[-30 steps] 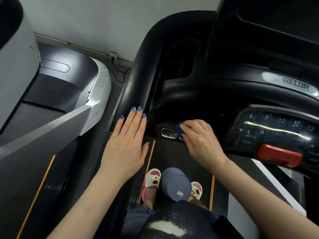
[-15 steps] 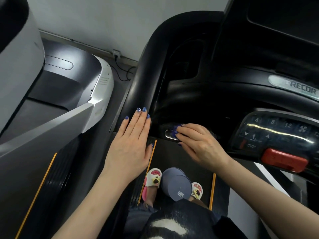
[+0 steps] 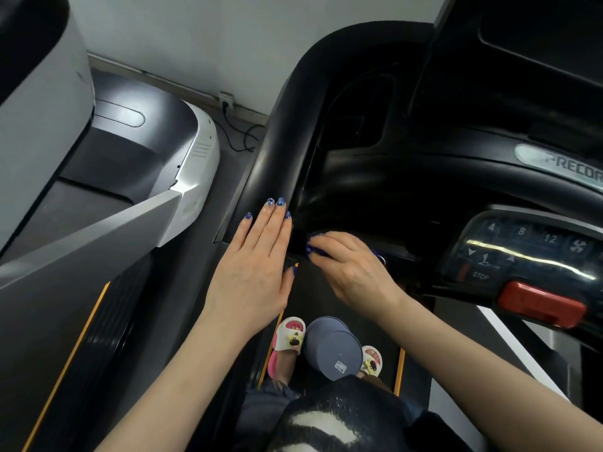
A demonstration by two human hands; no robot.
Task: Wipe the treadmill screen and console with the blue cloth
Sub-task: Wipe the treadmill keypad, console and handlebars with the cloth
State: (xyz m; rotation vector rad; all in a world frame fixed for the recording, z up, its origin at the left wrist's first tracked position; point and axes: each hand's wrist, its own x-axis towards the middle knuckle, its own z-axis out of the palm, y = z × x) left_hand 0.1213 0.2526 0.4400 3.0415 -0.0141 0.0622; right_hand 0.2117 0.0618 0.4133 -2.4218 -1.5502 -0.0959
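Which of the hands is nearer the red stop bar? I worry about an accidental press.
Right. The right hand wipes left of the red stop bar; the left hand rests farther left on the handrail.

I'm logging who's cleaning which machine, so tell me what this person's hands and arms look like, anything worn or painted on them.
Both forearms are bare, with no sleeves, watch or bracelets in view. The left hand has glossy dark blue nail polish, and one nail looks paler with a sparkly or patterned finish. The right hand wears the same blue polish on the fingertips that show. No rings can be seen on either hand.
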